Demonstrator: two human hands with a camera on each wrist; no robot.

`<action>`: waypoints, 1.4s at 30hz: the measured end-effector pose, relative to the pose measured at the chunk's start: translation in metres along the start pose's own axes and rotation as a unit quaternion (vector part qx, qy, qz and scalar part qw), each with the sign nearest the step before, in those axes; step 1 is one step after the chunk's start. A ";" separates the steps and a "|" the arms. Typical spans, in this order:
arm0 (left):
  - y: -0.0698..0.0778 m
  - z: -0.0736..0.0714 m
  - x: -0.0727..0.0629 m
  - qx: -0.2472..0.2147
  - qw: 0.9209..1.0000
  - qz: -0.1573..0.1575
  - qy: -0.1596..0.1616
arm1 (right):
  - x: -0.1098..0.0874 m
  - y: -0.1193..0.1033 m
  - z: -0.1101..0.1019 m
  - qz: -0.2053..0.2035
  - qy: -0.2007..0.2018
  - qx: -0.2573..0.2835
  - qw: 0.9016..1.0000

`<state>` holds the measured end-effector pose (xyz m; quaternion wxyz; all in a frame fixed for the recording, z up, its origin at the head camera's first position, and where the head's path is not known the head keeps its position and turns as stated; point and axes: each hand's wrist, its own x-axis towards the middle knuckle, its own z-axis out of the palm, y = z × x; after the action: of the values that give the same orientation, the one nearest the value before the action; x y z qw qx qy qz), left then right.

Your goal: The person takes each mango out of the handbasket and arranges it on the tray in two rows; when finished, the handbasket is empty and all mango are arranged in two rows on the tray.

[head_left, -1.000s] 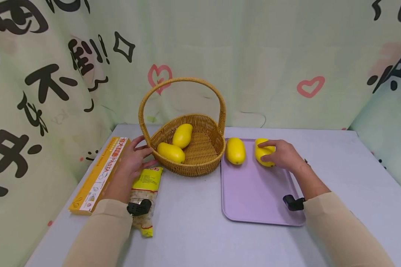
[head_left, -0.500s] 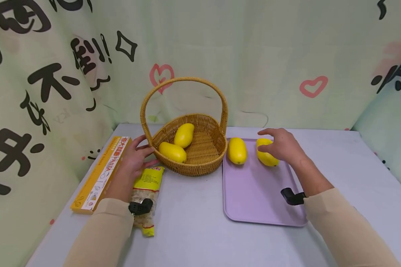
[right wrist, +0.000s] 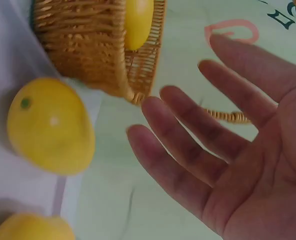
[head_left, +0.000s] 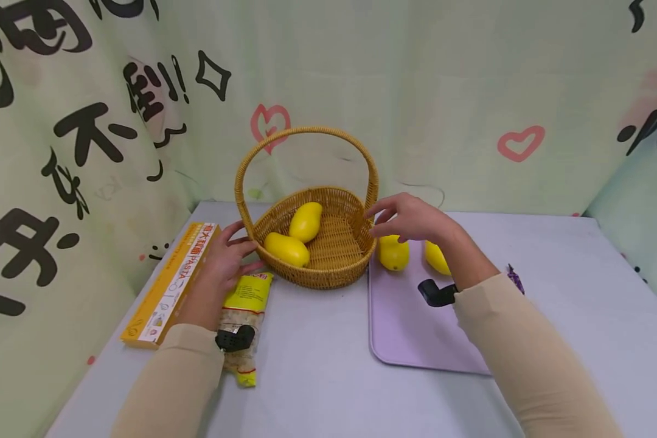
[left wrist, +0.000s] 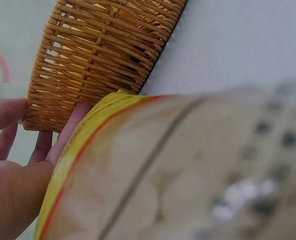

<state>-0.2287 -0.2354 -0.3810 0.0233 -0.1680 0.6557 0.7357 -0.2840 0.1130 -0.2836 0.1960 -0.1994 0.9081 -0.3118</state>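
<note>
A wicker basket [head_left: 328,277] with a tall arched handle holds two yellow mangoes, one toward the back [head_left: 305,222] and one at the front left [head_left: 286,250]. My left hand [head_left: 224,264] touches the basket's left side; in the left wrist view its thumb lies along the woven wall. Over the basket's right rim, by the handle's foot, hovers my right hand [head_left: 407,218], its fingers spread and holding nothing. Below it, two more mangoes, one nearer the basket [head_left: 394,253] and one further right [head_left: 437,258], lie on a purple tray [head_left: 410,328], partly hidden by hand and forearm.
An orange-and-white pasta box [head_left: 172,280] lies at the table's left. Between it and the basket is a yellow-topped clear packet [head_left: 247,304], partly under my left wrist. A printed curtain [head_left: 432,91] stands behind the table.
My right hand has lifted off the right mango on the tray and moved left to the basket's right rim. The left hand stays at the basket. The view has turned slightly right, then left.
</note>
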 end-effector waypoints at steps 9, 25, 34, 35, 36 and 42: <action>-0.003 0.000 0.002 -0.007 1.000 -0.005 0.002 | 0.046 -0.030 0.012 -0.020 -0.067 0.012 0.997; -0.003 0.001 0.004 -0.011 1.000 0.006 0.023 | 0.120 -0.042 0.045 0.026 -0.035 0.146 0.988; -0.007 0.001 0.003 -0.021 1.000 0.018 0.012 | 0.141 -0.045 0.057 0.040 -0.010 0.159 0.986; -0.006 0.001 0.003 -0.023 0.999 0.020 0.011 | 0.142 -0.046 0.058 0.045 -0.011 0.157 0.987; -0.005 0.001 0.003 -0.024 0.999 0.023 0.010 | 0.143 -0.047 0.060 0.050 -0.012 0.156 0.986; -0.003 0.000 0.003 -0.022 0.999 0.015 0.021 | 0.150 -0.055 0.070 0.069 -0.030 0.133 0.988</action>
<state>-0.2307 -0.2357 -0.3843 -0.0047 -0.1741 0.6420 0.7466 -0.3639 -0.0338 -0.3337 0.2684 -0.1179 0.8638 -0.4099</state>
